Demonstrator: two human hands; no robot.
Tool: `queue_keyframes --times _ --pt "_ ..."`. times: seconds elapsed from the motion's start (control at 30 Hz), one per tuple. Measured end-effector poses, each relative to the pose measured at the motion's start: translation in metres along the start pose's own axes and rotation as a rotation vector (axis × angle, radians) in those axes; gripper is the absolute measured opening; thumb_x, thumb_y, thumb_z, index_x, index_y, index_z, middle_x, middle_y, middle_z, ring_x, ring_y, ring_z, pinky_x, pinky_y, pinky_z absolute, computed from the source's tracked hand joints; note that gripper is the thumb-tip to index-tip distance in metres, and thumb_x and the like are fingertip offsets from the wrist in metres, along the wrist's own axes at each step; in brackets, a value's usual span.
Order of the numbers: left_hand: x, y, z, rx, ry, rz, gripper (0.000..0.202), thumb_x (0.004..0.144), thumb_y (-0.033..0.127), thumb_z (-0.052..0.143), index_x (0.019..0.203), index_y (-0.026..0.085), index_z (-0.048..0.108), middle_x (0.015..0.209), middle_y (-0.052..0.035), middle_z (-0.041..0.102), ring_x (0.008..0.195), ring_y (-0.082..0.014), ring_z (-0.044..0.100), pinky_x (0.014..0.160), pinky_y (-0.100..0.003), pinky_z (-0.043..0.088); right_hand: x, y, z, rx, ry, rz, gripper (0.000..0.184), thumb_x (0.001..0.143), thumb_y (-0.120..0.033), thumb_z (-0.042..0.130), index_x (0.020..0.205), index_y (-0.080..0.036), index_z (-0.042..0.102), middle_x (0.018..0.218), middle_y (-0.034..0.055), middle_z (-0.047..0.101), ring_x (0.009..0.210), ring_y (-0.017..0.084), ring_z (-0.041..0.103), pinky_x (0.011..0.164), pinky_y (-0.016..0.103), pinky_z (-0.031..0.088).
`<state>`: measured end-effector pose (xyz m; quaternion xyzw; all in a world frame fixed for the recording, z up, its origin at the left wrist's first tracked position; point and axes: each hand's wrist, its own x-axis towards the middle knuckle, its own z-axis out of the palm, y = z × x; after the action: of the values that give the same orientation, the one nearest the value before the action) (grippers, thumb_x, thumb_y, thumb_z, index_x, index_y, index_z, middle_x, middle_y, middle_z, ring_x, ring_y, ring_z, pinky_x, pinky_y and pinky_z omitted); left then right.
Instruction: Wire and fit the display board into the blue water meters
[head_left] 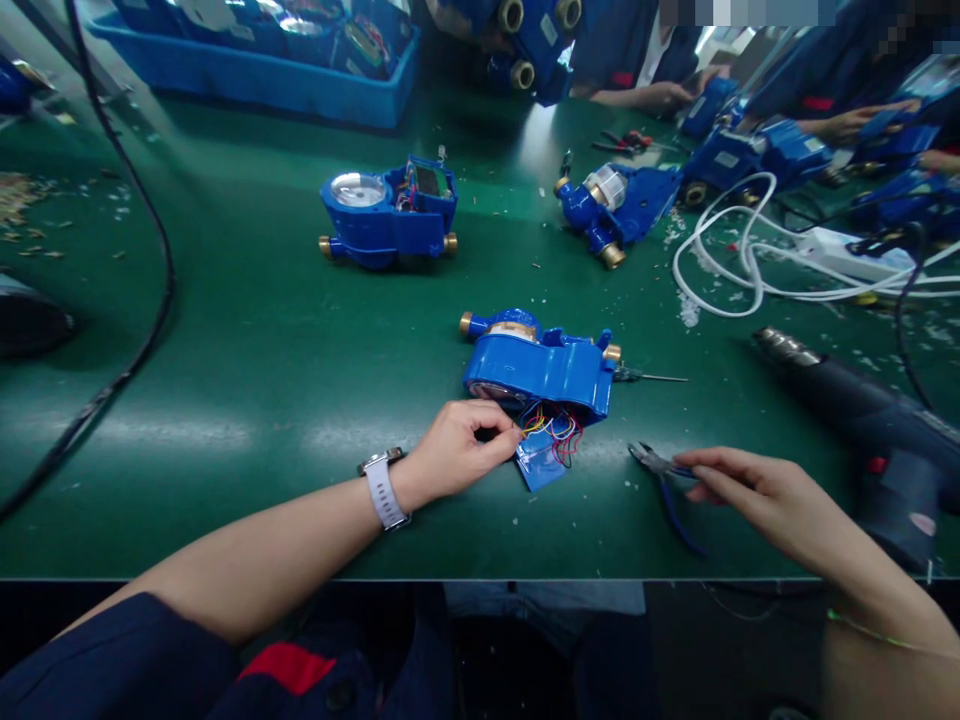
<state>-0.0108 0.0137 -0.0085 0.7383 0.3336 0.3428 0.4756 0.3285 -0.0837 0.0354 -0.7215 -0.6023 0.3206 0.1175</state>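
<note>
My left hand (469, 445) pinches near the coloured wires (551, 425) that come out of a blue water meter (536, 365) lying on its side; the wires run to a blue flat piece (541, 470) on the table. A thin metal shaft (660, 378) sticks out to the right of the meter. My right hand (750, 485) has its fingers closed on one handle of the side cutters (660, 465), whose jaws point left and whose other handle rests toward the table edge.
A second water meter (390, 215) stands farther back, and another blue meter (619, 205) lies tipped to its right. A heat gun (847, 400), a white cable (720, 295), and a black cord (150, 190) lie at the sides. Behind are a blue bin (277, 95) and co-workers' hands (664, 97).
</note>
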Motion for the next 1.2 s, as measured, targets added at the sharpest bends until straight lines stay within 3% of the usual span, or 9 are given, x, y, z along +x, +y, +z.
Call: queue_keyframes --times 0.07,0.17,0.3,0.43,0.57,0.73,0.83,0.97,1.2 --pt "0.000 0.000 0.000 0.005 -0.011 -0.008 0.026 0.085 0.026 0.056 0.063 0.015 0.066 0.065 -0.0023 0.067 0.061 -0.0128 0.059 0.060 -0.025 0.045 0.006 0.004 0.004 -0.030 0.087 0.024 0.064 0.076 -0.078 0.049 0.091 -0.019 0.069 0.078 0.0101 0.071 0.061 0.025 0.067 0.058 0.038 0.055" --pt "-0.001 -0.002 0.002 0.020 -0.028 0.009 0.026 0.087 0.026 0.055 0.065 0.016 0.066 0.066 -0.0022 0.068 0.063 -0.0131 0.059 0.063 -0.027 0.045 0.002 0.011 0.019 -0.244 0.312 0.007 0.071 0.074 -0.086 0.044 0.086 -0.019 0.065 0.084 0.0120 0.068 0.069 0.028 0.066 0.064 0.044 0.054" --pt "-0.001 -0.002 0.003 0.027 -0.030 0.054 0.021 0.088 0.026 0.056 0.072 0.016 0.067 0.073 -0.0034 0.070 0.070 -0.0147 0.063 0.069 -0.029 0.048 -0.018 0.025 0.042 -0.427 0.367 -0.063 0.084 0.074 -0.087 0.044 0.114 -0.015 0.060 0.115 0.0177 0.063 0.105 0.037 0.060 0.089 0.054 0.050" --pt "-0.002 0.001 0.003 0.049 -0.040 0.041 0.013 0.084 0.029 0.061 0.083 0.016 0.066 0.082 -0.0052 0.072 0.077 -0.0170 0.065 0.073 -0.032 0.050 -0.033 0.034 0.061 -0.542 0.422 -0.178 0.077 0.090 -0.073 0.034 0.132 -0.010 0.050 0.131 0.0217 0.053 0.120 0.037 0.052 0.099 0.055 0.045" --pt "-0.003 0.003 0.003 0.069 -0.055 0.027 0.014 0.081 0.029 0.064 0.084 0.016 0.065 0.083 -0.0051 0.071 0.077 -0.0173 0.064 0.074 -0.033 0.051 -0.036 0.030 0.071 -0.619 0.490 -0.247 0.058 0.097 -0.050 0.032 0.132 -0.008 0.050 0.130 0.0225 0.054 0.120 0.037 0.051 0.098 0.055 0.045" --pt "-0.003 0.002 0.002 0.059 -0.067 0.029 0.014 0.079 0.028 0.067 0.085 0.015 0.065 0.082 -0.0050 0.071 0.077 -0.0171 0.065 0.074 -0.033 0.052 -0.039 0.020 0.069 -0.638 0.545 -0.183 0.049 0.097 -0.044 0.034 0.124 -0.010 0.056 0.117 0.0192 0.063 0.105 0.037 0.060 0.084 0.053 0.052" --pt "-0.003 0.001 0.002 0.040 -0.085 0.068 0.013 0.080 0.025 0.066 0.088 0.015 0.067 0.084 -0.0050 0.072 0.077 -0.0168 0.066 0.076 -0.033 0.052 -0.042 0.006 0.064 -0.451 0.569 -0.200 0.042 0.098 -0.042 0.035 0.118 -0.014 0.059 0.103 0.0138 0.068 0.091 0.029 0.066 0.076 0.042 0.056" --pt "-0.003 0.001 0.002 0.026 -0.095 0.097 0.009 0.081 0.022 0.066 0.087 0.016 0.070 0.084 -0.0046 0.074 0.080 -0.0175 0.067 0.078 -0.035 0.052 -0.050 -0.032 0.060 -0.255 0.509 -0.308 0.031 0.099 -0.040 0.042 0.119 -0.022 0.057 0.107 0.0062 0.067 0.092 0.022 0.067 0.076 0.033 0.055" --pt "-0.004 0.002 0.004 -0.015 -0.081 0.003 0.005 0.078 0.018 0.071 0.076 0.015 0.068 0.078 -0.0027 0.073 0.073 -0.0155 0.067 0.073 -0.030 0.051 -0.047 -0.097 0.050 -0.396 0.424 -0.612 0.025 0.096 -0.035 0.054 0.116 -0.022 0.060 0.110 0.0079 0.062 0.093 0.020 0.064 0.078 0.032 0.053"
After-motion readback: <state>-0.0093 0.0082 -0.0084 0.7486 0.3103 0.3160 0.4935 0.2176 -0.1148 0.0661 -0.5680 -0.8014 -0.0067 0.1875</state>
